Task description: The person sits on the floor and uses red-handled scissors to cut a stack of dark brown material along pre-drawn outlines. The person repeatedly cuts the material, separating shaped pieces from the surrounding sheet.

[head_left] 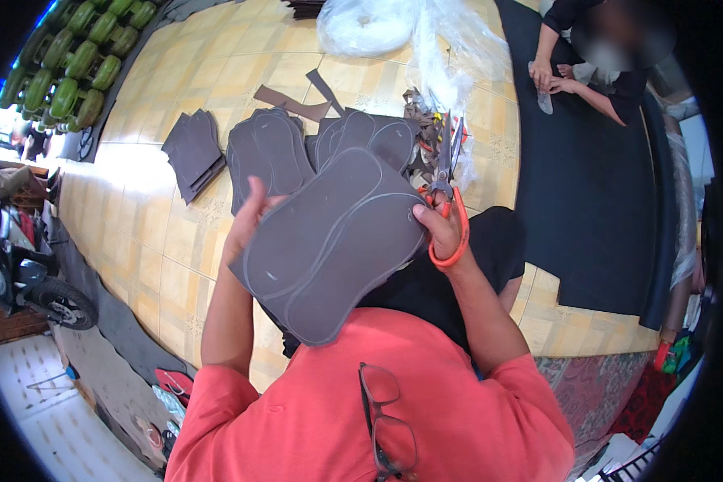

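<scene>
A dark grey-brown sheet [341,241], with sole-shaped outlines traced on it in pale lines, is held tilted above my lap. My right hand [443,229] grips its right edge under the thumb and also holds orange-handled scissors [445,173], blades pointing away from me. At the sheet's left edge is my left hand [251,218], thumb raised off the sheet and fingers partly hidden behind it. Just beyond lie two stacks of similar outlined sheets, a left stack [269,153] and a right stack [390,140], the latter partly covered by the held sheet.
Farther left sits a pile of plain dark pieces [194,153]. Brown offcut strips [293,104] and a heap of scraps [422,108] lie beyond the stacks, near clear plastic wrapping [369,28]. Another person's hands [548,79] work over a large black sheet [586,209] at right.
</scene>
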`<action>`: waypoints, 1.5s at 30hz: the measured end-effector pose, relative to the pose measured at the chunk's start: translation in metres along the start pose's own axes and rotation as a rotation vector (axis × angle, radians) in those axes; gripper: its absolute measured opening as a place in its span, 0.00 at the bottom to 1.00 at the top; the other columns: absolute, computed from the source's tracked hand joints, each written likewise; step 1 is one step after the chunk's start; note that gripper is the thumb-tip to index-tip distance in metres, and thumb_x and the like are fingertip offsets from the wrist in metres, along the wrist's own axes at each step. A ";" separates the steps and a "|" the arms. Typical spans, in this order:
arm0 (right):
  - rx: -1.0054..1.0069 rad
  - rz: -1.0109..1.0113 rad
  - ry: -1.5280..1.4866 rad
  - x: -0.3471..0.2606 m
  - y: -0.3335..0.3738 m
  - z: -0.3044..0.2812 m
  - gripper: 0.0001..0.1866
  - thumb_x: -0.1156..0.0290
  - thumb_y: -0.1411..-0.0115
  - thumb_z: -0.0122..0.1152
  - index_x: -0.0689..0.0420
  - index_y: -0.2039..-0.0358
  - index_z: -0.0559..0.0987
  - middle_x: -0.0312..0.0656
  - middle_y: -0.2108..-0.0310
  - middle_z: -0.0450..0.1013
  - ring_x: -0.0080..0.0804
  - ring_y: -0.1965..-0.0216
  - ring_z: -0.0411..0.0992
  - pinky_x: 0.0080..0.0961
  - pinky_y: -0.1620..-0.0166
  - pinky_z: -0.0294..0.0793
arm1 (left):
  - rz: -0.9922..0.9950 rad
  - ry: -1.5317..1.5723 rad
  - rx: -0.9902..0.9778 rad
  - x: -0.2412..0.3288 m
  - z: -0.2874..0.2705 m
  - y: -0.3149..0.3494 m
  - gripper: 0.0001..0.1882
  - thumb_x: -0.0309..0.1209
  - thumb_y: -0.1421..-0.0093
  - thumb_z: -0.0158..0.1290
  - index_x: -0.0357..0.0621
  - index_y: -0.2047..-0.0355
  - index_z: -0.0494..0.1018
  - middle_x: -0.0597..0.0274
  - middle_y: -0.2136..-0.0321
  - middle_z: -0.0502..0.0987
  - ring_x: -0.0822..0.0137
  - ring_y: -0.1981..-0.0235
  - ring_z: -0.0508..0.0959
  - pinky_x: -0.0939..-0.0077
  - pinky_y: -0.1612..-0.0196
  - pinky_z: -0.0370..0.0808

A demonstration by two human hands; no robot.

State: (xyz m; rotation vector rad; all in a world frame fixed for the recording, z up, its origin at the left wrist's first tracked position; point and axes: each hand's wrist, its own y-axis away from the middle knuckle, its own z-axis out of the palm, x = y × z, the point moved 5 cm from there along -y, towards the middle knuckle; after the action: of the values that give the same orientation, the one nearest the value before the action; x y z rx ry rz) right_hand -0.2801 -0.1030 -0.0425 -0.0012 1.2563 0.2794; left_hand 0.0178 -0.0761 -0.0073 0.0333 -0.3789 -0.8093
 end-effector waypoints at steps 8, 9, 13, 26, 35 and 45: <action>0.028 0.072 -0.070 0.005 0.009 0.035 0.17 0.70 0.41 0.56 0.69 0.57 0.67 0.46 0.64 0.73 0.29 0.75 0.76 0.24 0.77 0.75 | 0.332 -1.052 0.363 -0.056 0.040 -0.055 0.29 0.26 0.41 0.59 0.37 0.41 0.63 0.53 0.48 0.71 0.61 0.46 0.72 0.67 0.44 0.71; 0.023 0.104 0.001 0.009 0.013 0.039 0.14 0.68 0.38 0.56 0.65 0.58 0.68 0.41 0.71 0.72 0.26 0.79 0.74 0.24 0.76 0.75 | 0.468 -0.826 0.463 -0.055 0.041 -0.059 0.27 0.25 0.40 0.58 0.38 0.42 0.63 0.54 0.48 0.72 0.61 0.47 0.72 0.67 0.44 0.71; 0.122 -0.118 0.161 -0.005 0.015 0.040 0.15 0.60 0.35 0.57 0.61 0.62 0.70 0.38 0.76 0.70 0.24 0.81 0.70 0.23 0.76 0.73 | 0.747 -0.332 0.600 -0.038 0.041 -0.058 0.21 0.24 0.38 0.55 0.41 0.45 0.65 0.56 0.51 0.72 0.62 0.48 0.73 0.65 0.46 0.73; 0.085 -0.293 0.674 -0.026 0.006 0.036 0.16 0.60 0.34 0.54 0.63 0.67 0.70 0.52 0.72 0.72 0.49 0.68 0.74 0.35 0.65 0.71 | 0.753 -0.372 0.615 -0.033 0.028 -0.038 0.21 0.21 0.39 0.54 0.39 0.45 0.65 0.56 0.51 0.72 0.61 0.49 0.75 0.64 0.46 0.74; -0.065 -0.197 0.625 -0.014 0.014 0.026 0.28 0.46 0.31 0.42 0.61 0.70 0.71 0.32 0.86 0.62 0.18 0.88 0.62 0.17 0.83 0.62 | 0.826 -0.376 0.644 -0.012 0.028 -0.029 0.24 0.25 0.38 0.55 0.40 0.42 0.62 0.55 0.50 0.72 0.61 0.49 0.74 0.64 0.47 0.74; -0.090 0.015 0.484 0.003 0.022 0.014 0.27 0.49 0.30 0.41 0.63 0.69 0.73 0.34 0.87 0.62 0.19 0.88 0.63 0.19 0.83 0.62 | 0.709 -0.606 0.714 0.035 0.008 0.000 0.24 0.24 0.42 0.56 0.37 0.44 0.66 0.57 0.53 0.75 0.63 0.52 0.75 0.68 0.48 0.73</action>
State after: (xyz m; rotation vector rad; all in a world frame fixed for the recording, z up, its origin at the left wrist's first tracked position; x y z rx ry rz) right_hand -0.2710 -0.0794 -0.0380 -0.1443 1.7230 0.3615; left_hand 0.0373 -0.1002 0.0114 0.3065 -1.1639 0.0701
